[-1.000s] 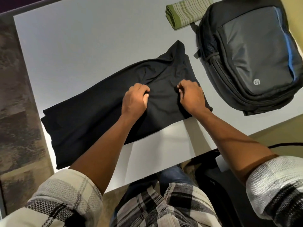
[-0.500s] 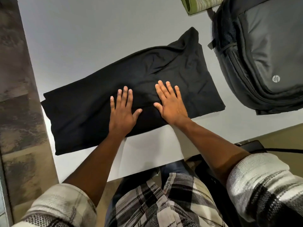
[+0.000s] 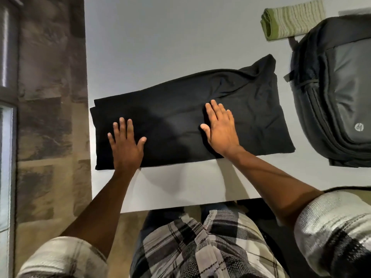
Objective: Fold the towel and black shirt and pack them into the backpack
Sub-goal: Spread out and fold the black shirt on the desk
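Both palms flat on the shirt, pressing out the fold.

The left hand (image 3: pixel 125 145) and right hand (image 3: pixel 220 129) lay open, fingers straight, on the long folded black cotton shirt (image 3: pixel 180 121) mid white tabletop (image 3: pixel 160 47), probably to flatten creases. The rolled green striped towel (image 3: pixel 291 19) sat at 1 o'clock, touching the closed dark grey backpack (image 3: pixel 337 93) at 3 o'clock, handy for packing.

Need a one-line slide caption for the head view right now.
Left hand and right hand press flat on the black shirt; folded towel and backpack wait nearby.
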Available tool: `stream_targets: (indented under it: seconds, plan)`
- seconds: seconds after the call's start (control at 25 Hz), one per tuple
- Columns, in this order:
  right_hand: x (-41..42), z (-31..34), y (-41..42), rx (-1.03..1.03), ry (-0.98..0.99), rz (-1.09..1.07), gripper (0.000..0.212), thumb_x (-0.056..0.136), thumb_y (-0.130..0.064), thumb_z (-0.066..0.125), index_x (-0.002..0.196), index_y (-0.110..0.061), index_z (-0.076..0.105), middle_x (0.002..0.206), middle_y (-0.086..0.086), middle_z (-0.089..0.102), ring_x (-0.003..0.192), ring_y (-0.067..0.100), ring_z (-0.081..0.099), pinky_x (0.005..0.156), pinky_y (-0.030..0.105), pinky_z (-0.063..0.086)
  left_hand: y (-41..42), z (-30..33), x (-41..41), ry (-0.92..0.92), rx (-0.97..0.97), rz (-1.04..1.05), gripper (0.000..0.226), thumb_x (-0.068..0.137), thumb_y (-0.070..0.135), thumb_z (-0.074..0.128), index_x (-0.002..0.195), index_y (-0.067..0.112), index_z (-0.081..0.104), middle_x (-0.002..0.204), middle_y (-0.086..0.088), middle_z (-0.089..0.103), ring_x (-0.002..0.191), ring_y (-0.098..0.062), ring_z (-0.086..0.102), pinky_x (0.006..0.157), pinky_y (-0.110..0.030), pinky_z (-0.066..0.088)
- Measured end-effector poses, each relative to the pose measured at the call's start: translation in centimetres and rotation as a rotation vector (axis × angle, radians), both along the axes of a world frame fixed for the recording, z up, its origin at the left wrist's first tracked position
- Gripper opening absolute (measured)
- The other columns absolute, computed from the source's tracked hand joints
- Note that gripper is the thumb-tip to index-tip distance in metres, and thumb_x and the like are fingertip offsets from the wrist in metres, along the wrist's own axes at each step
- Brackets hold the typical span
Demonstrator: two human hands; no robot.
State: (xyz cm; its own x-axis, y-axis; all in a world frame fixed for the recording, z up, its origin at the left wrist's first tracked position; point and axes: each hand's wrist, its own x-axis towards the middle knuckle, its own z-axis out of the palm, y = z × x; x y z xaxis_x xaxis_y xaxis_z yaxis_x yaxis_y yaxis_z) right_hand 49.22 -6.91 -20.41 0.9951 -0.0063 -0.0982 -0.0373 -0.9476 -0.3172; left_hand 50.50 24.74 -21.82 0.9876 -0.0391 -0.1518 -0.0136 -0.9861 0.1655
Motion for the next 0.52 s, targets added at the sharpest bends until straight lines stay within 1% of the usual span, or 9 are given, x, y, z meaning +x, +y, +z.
stream_targets:
  seconds: [0.08, 0.16, 0.24, 0.32, 0.4, 0.48, 0.52]
  plan:
    - [0.9, 0.8, 3.8, 0.060, -0.008, 0.010, 0.066, 0.097, -0.032, 0.053, 0.155, -0.010, 0.030, 0.159, 0.016, 0.032, 0.142, 0.036, 0.034, 0.116, 0.051, 0.029, 1.9, 0.7, 0.3, -0.049, -0.062, 0.088, 0.068, 0.102, 0.044, 0.045, 0.157, 0.013, 0.022, 0.165, -0.013, 0.018, 0.152, -0.033, 0.013, 0.122, -0.053, 0.012]
    - [1.5, 1.5, 7.8, 0.101, 0.002, 0.020, 0.070, 0.094, -0.027, 0.058, 0.155, -0.010, 0.029, 0.155, 0.016, 0.036, 0.136, 0.035, 0.040, 0.113, 0.047, 0.034, 4.2, 1.4, 1.0, -0.093, -0.127, 0.179, 0.067, 0.101, 0.040, 0.049, 0.156, 0.011, 0.026, 0.163, -0.015, 0.024, 0.150, -0.035, 0.020, 0.120, -0.052, 0.019]
    - [1.9, 2.2, 11.5, 0.122, -0.003, 0.028, 0.072, 0.092, -0.026, 0.060, 0.155, -0.011, 0.028, 0.147, 0.014, 0.042, 0.124, 0.033, 0.047, 0.104, 0.046, 0.039, 6.4, 1.9, 1.7, -0.106, -0.181, 0.247, 0.067, 0.100, 0.036, 0.053, 0.155, 0.008, 0.028, 0.159, -0.017, 0.030, 0.146, -0.037, 0.029, 0.118, -0.050, 0.026]
    - [1.9, 2.4, 15.2, 0.118, -0.015, 0.022, 0.069, 0.091, -0.026, 0.061, 0.152, -0.012, 0.031, 0.137, 0.012, 0.048, 0.111, 0.030, 0.049, 0.094, 0.044, 0.043, 8.2, 1.9, 2.6, -0.084, -0.227, 0.265, 0.067, 0.099, 0.035, 0.055, 0.154, 0.009, 0.027, 0.156, -0.017, 0.035, 0.143, -0.036, 0.034, 0.117, -0.048, 0.030]
    - [1.6, 2.4, 18.7, 0.087, -0.027, 0.002, 0.058, 0.091, -0.026, 0.061, 0.144, -0.012, 0.042, 0.125, 0.011, 0.053, 0.101, 0.029, 0.052, 0.086, 0.043, 0.046, 9.5, 2.0, 3.6, -0.060, -0.266, 0.271, 0.069, 0.098, 0.036, 0.056, 0.155, 0.010, 0.026, 0.155, -0.017, 0.037, 0.142, -0.036, 0.036, 0.116, -0.048, 0.032]
    - [1.0, 2.2, 21.6, 0.105, -0.013, -0.079, 0.034, 0.093, -0.026, 0.059, 0.123, -0.011, 0.054, 0.112, 0.010, 0.056, 0.094, 0.029, 0.055, 0.077, 0.041, 0.047, 10.5, 2.2, 4.5, -0.075, -0.282, 0.237, 0.068, 0.097, 0.037, 0.059, 0.153, 0.011, 0.030, 0.149, -0.018, 0.042, 0.137, -0.035, 0.041, 0.112, -0.045, 0.036]
    - [0.4, 1.9, 22.8, 0.148, 0.025, -0.155, 0.022, 0.095, -0.027, 0.057, 0.112, -0.012, 0.055, 0.107, 0.008, 0.056, 0.090, 0.028, 0.056, 0.073, 0.040, 0.045, 10.9, 2.3, 5.1, -0.100, -0.282, 0.185, 0.065, 0.096, 0.037, 0.061, 0.150, 0.011, 0.036, 0.143, -0.018, 0.047, 0.131, -0.034, 0.046, 0.108, -0.043, 0.039]
